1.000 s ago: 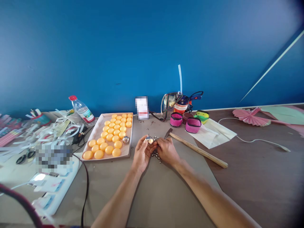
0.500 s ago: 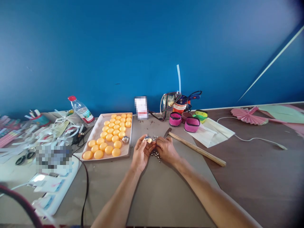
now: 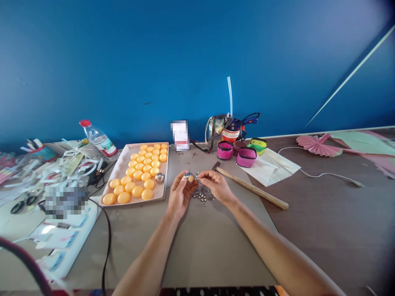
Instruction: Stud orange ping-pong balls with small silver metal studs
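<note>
My left hand [image 3: 178,193] is closed around a shiny ball [image 3: 189,177] covered in silver studs, its thumb on the near side. Close to the ball's right side, my right hand [image 3: 216,186] pinches what looks like a small silver stud [image 3: 198,174] between thumb and fingertips. Loose silver studs [image 3: 203,193] lie scattered on the grey mat under and between both hands. Left of them, a shallow tray [image 3: 166,181] holds rows of orange balls [image 3: 138,174] and one silver-studded ball [image 3: 159,177].
A wooden-handled hammer [image 3: 253,187] lies right of my hands. Behind it are pink bands [image 3: 246,157], a white paper sheet [image 3: 268,168] and a tool with cables [image 3: 231,131]. A plastic bottle [image 3: 105,144], scissors [image 3: 23,204], white strips and black cable [image 3: 108,234] crowd the left.
My right hand has drawn slightly back from the ball, its fingertips now pinched in view. More of the loose studs show between my hands. The whole view has shifted a little.
</note>
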### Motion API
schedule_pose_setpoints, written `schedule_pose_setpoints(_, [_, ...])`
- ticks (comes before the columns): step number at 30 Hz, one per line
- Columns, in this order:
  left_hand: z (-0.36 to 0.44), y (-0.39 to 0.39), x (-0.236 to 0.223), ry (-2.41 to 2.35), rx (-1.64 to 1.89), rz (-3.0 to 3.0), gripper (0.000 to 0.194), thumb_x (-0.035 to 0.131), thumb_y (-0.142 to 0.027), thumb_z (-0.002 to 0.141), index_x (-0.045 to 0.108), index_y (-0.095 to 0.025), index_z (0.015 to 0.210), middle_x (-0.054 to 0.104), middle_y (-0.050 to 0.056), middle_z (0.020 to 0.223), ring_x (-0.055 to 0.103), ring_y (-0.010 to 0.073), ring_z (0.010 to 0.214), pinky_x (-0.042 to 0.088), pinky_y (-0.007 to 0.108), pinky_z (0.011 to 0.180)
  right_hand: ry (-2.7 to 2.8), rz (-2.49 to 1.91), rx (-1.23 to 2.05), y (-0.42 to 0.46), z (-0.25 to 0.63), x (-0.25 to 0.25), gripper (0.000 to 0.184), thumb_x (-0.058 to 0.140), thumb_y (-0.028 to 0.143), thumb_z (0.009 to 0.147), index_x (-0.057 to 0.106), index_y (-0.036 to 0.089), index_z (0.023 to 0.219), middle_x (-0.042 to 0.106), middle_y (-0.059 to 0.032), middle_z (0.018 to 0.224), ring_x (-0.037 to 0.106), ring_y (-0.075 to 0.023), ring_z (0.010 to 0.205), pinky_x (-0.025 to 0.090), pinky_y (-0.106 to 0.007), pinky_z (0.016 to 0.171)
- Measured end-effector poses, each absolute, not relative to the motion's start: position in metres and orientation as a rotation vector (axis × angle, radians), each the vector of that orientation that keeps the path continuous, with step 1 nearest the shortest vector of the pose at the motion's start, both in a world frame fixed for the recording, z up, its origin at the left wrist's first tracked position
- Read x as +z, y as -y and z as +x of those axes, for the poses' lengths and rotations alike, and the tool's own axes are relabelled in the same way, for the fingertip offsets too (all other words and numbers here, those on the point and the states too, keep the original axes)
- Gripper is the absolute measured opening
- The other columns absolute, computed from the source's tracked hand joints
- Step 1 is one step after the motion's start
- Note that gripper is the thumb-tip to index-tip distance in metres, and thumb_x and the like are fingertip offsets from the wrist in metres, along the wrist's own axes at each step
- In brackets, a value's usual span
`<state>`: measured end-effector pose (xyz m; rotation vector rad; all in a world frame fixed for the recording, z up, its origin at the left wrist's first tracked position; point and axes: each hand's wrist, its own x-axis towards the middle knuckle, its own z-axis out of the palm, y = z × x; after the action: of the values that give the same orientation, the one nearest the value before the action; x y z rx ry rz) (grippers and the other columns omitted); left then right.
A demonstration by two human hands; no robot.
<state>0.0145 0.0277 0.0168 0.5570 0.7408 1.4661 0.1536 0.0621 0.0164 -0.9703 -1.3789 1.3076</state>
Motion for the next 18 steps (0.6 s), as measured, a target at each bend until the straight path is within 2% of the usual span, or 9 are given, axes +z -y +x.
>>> schedule_pose_setpoints(6, [0.016,-0.026,0.019,-0.763,1.469,0.566,0.032,0.065,-0.030,0.074,0.056,-0.021,0.104,0.064,0.001,0.083,0.063,0.0140,0.076,0.048,0.030,0.075,1.357,-1.005,1.339,-0.055,0.148,0.024,0.013,0.060,0.028,0.067,0.059,0.019,0.075,0.057,0.0029,0.063,0.048,-0.0103,0.056,0.042,-0.025,0.058])
schedule_pose_setpoints(11, [0.017,-0.026,0.020,-0.785,1.483,0.559,0.031,0.066,-0.030,0.073,0.058,-0.021,0.102,0.065,0.001,0.085,0.061,0.0127,0.076,0.047,0.028,0.073,1.442,-0.933,1.234,-0.050,0.142,0.026,0.008,0.057,0.026,0.069,0.059,0.019,0.071,0.059,0.0001,0.074,0.054,-0.0130,0.072,0.044,-0.026,0.070])
schedule_pose_setpoints(18, [0.020,-0.027,0.017,-0.777,1.511,0.586,0.031,0.068,-0.028,0.071,0.060,-0.020,0.100,0.065,0.001,0.083,0.060,0.0112,0.075,0.047,0.026,0.074,1.469,-0.883,1.151,-0.051,0.138,0.018,0.008,0.056,0.024,0.072,0.061,0.019,0.073,0.056,-0.0013,0.078,0.055,-0.0135,0.076,0.044,-0.027,0.075])
